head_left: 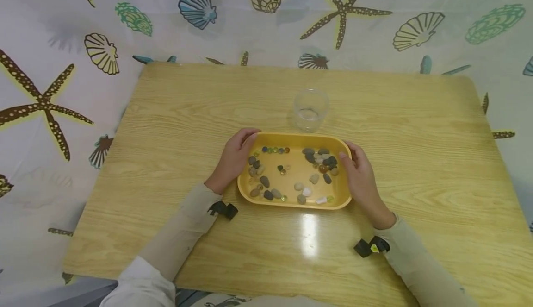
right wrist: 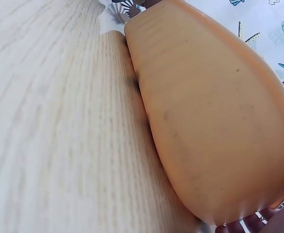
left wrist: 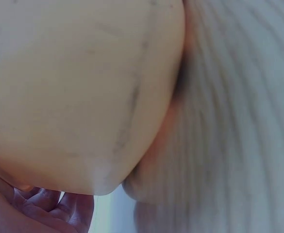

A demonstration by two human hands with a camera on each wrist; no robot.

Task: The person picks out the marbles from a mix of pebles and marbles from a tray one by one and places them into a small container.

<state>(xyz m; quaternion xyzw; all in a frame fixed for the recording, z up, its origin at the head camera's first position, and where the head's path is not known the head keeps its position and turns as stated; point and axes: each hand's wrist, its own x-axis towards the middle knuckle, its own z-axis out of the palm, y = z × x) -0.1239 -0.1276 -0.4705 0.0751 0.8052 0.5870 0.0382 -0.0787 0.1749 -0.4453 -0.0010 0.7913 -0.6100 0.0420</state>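
Note:
A yellow-orange oblong tray [head_left: 272, 164] sits on the wooden table, gripped at its two ends. My left hand [head_left: 233, 159] holds the left end, its thumb by the rim. The right end is held by my right hand [head_left: 363, 177], thumb over the rim and fingers along the outside. Inside lie grey and tan stones [head_left: 264, 181], mostly along the sides, plus a row of coloured glass marbles [head_left: 275, 150] near the far wall. In the left wrist view the tray's outer wall [left wrist: 83, 87] hides most of the scene; the right wrist view shows its long side [right wrist: 214, 107].
A clear round container [head_left: 310, 110] stands just beyond the tray's far edge. The wood-grain tabletop [head_left: 175, 126] spreads out around the tray. A cloth [head_left: 266, 34] printed with shells and starfish hangs behind the table.

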